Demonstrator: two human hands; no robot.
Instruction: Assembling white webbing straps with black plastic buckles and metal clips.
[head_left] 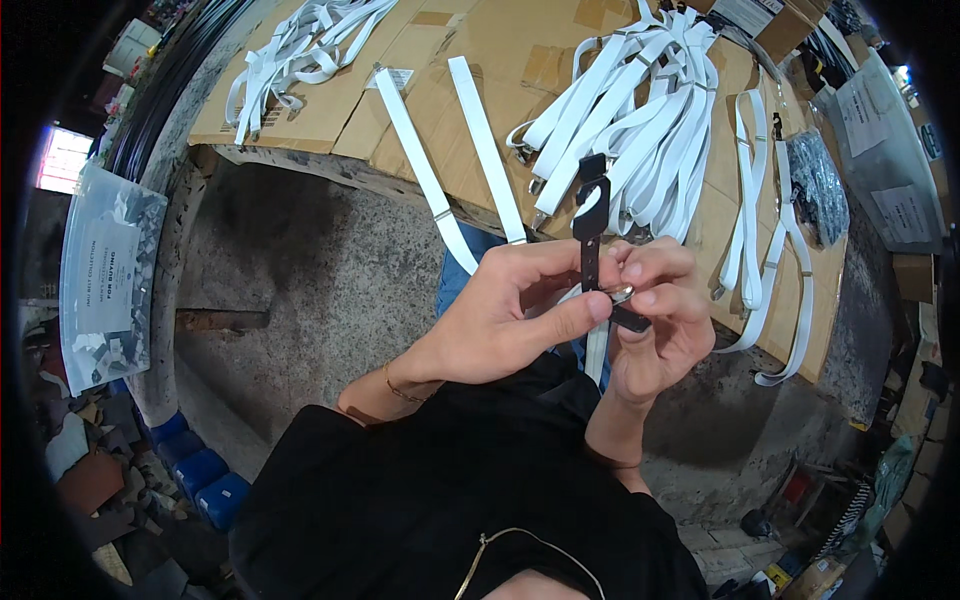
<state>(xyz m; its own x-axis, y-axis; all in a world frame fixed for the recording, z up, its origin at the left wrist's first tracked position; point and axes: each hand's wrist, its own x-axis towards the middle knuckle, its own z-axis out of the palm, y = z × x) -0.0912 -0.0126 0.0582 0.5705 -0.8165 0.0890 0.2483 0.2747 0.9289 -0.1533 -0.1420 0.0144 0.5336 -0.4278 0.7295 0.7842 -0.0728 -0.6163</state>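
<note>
Just in front of the table, a person's left hand pinches a dark leather tab between thumb and fingers; the right hand's fingertips grip a shiny metal fitting beside it. This piece seems partway done; how it joins the white strap hanging below is hidden. The tab is narrow, dotted along its length, broader near the top. More white straps lie heaped, their completion unclear.
</note>
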